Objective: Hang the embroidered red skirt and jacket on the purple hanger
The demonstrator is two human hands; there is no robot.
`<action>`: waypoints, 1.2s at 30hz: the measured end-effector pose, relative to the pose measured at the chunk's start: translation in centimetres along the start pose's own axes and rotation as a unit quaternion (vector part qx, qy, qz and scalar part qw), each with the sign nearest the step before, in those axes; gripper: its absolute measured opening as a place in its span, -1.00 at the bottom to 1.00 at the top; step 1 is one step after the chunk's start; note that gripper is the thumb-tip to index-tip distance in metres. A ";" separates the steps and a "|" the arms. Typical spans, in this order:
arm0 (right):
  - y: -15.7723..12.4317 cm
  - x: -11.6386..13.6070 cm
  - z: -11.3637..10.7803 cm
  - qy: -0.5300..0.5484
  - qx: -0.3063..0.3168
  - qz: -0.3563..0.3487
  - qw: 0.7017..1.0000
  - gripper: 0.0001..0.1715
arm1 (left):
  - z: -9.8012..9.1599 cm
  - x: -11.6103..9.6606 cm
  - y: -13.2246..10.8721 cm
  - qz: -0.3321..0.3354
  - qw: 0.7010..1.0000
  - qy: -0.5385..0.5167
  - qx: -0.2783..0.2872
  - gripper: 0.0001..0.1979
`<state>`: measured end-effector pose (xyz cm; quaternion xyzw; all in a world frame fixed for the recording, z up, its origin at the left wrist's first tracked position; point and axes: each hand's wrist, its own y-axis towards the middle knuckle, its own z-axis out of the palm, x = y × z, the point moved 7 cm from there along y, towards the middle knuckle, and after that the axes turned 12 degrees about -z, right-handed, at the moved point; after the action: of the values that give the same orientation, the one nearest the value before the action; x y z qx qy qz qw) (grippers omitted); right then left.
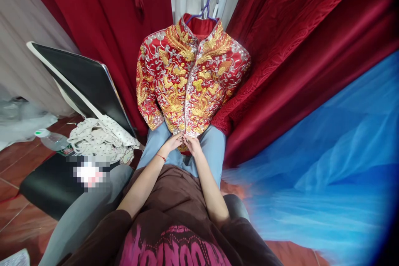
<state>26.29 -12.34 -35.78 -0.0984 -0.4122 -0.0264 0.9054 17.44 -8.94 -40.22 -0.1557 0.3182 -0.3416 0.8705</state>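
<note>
A red jacket (199,85) with gold and silver embroidery hangs upright in front of me on a purple hanger (206,8). Its lower hem reaches down over my knees. My left hand (175,141), with a red string bracelet on the wrist, pinches the hem just left of the front opening. Close beside it, my right hand (191,143) also has its fingers closed on the hem, at the right edge of the opening. The two hands nearly touch at the fingertips.
Red curtains (109,29) hang behind the jacket, with blue tulle (336,166) at the right. A black chair (46,187) at the left bears a plastic bottle (54,140), a dotted cloth (99,139) and a blurred-out item. A black panel (81,83) leans behind it.
</note>
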 end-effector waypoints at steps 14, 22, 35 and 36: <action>1.1 0.5 -0.7 -0.008 -0.028 -0.061 0.998 -0.76 | -0.1 1.1 -0.3 0.060 0.998 0.014 -0.015 -0.85; 1.0 -0.4 -1.7 -0.062 -0.015 -0.003 0.998 -0.70 | -0.7 0.5 0.0 0.073 0.997 0.024 -0.024 -0.90; 1.4 -0.9 -3.0 -0.061 -0.080 -0.037 0.994 -0.80 | -0.7 0.8 -0.4 0.106 0.991 0.071 -0.045 -0.76; 1.4 -0.8 -3.2 -0.063 -0.086 -0.050 0.993 -0.79 | -0.7 1.0 -0.4 0.109 0.990 0.076 -0.048 -0.72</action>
<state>28.32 -11.64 -38.68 -0.1572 -0.4693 -0.1004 0.8631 17.36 -9.92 -40.98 -0.1349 0.4143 -0.2398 0.8675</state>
